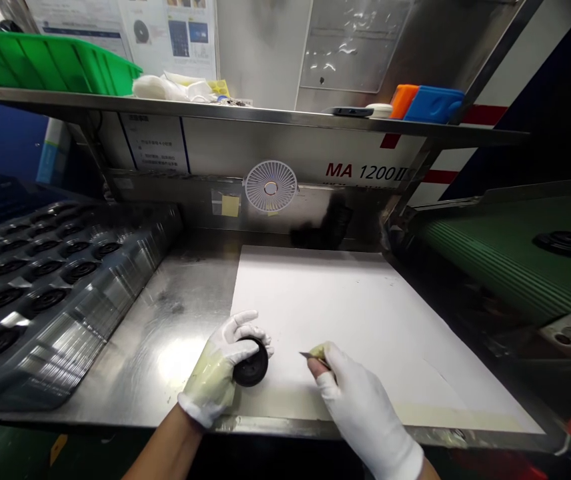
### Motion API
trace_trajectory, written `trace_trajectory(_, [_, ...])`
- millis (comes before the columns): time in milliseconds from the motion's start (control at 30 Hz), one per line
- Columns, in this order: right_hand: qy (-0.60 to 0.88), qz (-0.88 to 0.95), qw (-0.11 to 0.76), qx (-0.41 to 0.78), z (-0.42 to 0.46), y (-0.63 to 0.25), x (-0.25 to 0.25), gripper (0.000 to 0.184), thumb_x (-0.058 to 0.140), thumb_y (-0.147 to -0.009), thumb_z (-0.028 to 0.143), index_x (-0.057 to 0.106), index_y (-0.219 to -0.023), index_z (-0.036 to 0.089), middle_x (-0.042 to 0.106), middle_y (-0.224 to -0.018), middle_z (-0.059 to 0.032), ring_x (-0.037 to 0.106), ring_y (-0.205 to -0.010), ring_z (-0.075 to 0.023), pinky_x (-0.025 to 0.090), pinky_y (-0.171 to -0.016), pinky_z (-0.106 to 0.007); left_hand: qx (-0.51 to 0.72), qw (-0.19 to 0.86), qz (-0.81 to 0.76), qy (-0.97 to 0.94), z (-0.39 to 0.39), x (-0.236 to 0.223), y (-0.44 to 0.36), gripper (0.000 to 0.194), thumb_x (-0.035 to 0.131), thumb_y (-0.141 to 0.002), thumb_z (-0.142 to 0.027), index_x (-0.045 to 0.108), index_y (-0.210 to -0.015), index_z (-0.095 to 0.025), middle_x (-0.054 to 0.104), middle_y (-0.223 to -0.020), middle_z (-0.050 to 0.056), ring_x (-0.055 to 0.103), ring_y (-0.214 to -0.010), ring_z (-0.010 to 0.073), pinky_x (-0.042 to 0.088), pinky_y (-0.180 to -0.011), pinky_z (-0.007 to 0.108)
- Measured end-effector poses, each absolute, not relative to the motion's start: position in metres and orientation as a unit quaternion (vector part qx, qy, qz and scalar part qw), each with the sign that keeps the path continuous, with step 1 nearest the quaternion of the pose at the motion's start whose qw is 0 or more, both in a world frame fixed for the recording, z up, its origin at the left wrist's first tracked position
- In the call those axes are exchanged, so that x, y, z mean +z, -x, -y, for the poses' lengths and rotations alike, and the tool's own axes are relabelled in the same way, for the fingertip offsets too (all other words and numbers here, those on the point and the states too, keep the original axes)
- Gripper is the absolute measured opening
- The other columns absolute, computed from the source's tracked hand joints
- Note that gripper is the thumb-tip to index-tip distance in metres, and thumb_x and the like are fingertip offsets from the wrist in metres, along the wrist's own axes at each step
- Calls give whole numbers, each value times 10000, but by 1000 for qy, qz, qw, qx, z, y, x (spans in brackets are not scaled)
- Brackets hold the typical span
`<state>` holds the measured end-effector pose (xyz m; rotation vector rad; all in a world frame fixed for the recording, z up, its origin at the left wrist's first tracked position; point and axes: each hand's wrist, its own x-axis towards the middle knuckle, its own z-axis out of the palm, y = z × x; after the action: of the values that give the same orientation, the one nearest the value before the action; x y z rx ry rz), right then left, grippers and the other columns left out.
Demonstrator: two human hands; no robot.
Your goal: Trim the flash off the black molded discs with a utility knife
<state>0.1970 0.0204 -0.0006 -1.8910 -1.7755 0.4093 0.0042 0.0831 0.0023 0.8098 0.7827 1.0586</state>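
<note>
My left hand (220, 363), in a white glove with a yellowish palm, grips a black round part (251, 363). The part looks like a small wheel or disc, tilted so that its face shows. A short way to the right, my right hand (353, 393), also gloved in white, is closed on a small pointed blade (305, 355). The blade's tip points left, towards the black part, and does not touch it. Most of the blade is hidden by my fingers. Both hands are over the near edge of a white sheet (325, 293) on the metal bench (160, 313).
Stacked clear trays (110, 300) with several black round parts stand on the left. A green conveyor (505, 247) on the right carries another black part (565, 244). Above the bench, a shelf (275, 119) holds a green bin (50, 63); a white fan (271, 187) sits below it.
</note>
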Motion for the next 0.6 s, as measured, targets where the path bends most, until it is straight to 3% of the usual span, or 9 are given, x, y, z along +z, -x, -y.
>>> trace_trajectory(100, [655, 679, 253, 214, -23, -197, 16, 169, 512, -854, 355, 574, -720, 274, 619, -675, 56, 561, -631, -158, 387, -579, -264, 452, 679, -368, -446, -78, 7, 3, 623, 600, -637, -45, 495, -1233, -192, 627, -1011, 105, 634, -821, 209, 461, -825, 335])
trace_trajectory(200, [621, 690, 269, 254, -25, -197, 27, 111, 521, -857, 357, 595, -819, 284, 642, -758, 59, 570, -682, -147, 403, -626, -258, 434, 684, -337, -480, -72, 13, 12, 649, 636, -630, -121, 506, -1260, -206, 493, -1273, 170, 613, -942, 293, 483, -804, 377])
trace_trajectory(300, [623, 689, 262, 260, -25, -195, 34, 54, 591, -810, 307, 577, -782, 264, 616, -689, 69, 545, -625, -134, 389, -579, -246, 373, 747, -311, -454, -65, 17, 19, 701, 650, -631, -179, 456, -1304, -226, 493, -1263, 209, 636, -880, 337, 514, -691, 419])
trace_trajectory(467, [556, 702, 250, 367, -25, -187, 52, 77, 631, -780, 260, 632, -705, 243, 617, -643, 62, 548, -589, -114, 390, -530, -218, 255, 818, -215, -468, -64, 10, 25, 772, 606, -680, -192, 291, -1382, -252, 618, -1051, 165, 665, -718, 266, 520, -607, 386])
trace_trajectory(600, [540, 688, 233, 425, -29, -180, 59, 29, 638, -760, 222, 655, -739, 230, 653, -699, 37, 587, -662, -126, 426, -581, -215, 214, 842, -131, -477, -69, 2, 22, 822, 581, -641, -127, 256, -1371, -319, 440, -1307, 153, 666, -706, 219, 521, -576, 335])
